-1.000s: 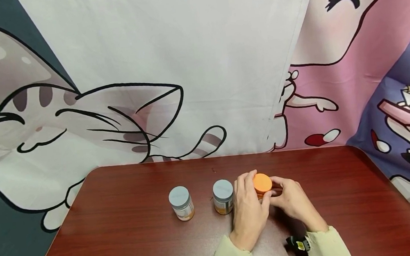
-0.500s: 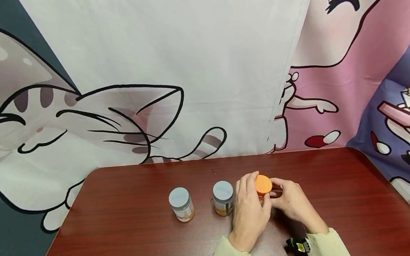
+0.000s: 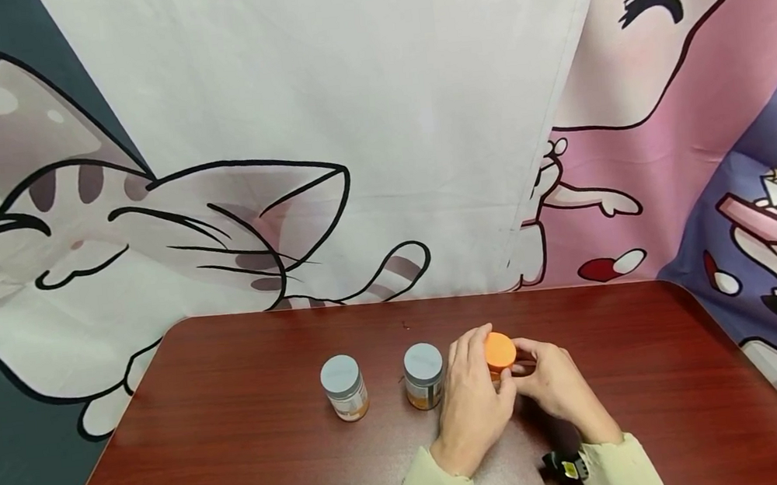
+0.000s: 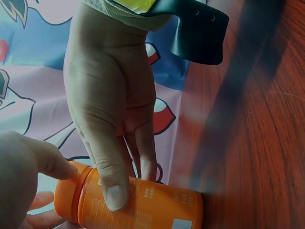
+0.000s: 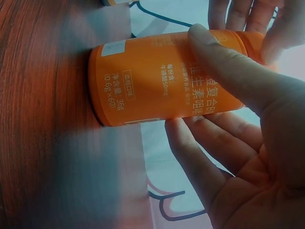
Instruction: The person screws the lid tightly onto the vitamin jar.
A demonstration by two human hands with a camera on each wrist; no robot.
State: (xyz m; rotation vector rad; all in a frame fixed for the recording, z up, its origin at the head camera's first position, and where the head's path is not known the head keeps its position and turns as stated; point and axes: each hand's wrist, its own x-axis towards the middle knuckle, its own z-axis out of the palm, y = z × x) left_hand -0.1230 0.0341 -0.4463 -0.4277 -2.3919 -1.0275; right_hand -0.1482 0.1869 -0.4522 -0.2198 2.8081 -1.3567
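Note:
An orange bottle with an orange cap stands upright on the table, its base against the wood in both wrist views. My left hand holds the cap, thumb and fingers on opposite sides. Lower down, my right hand grips the bottle's body; its thumb lies across the printed label in the right wrist view. In the left wrist view that right hand comes from above, its thumb on the body. Close to the left hand's outer side stands a grey-lidded jar.
A second grey-lidded jar stands farther left on the reddish-brown wooden table. Behind the table's far edge hangs a cloth with cartoon drawings.

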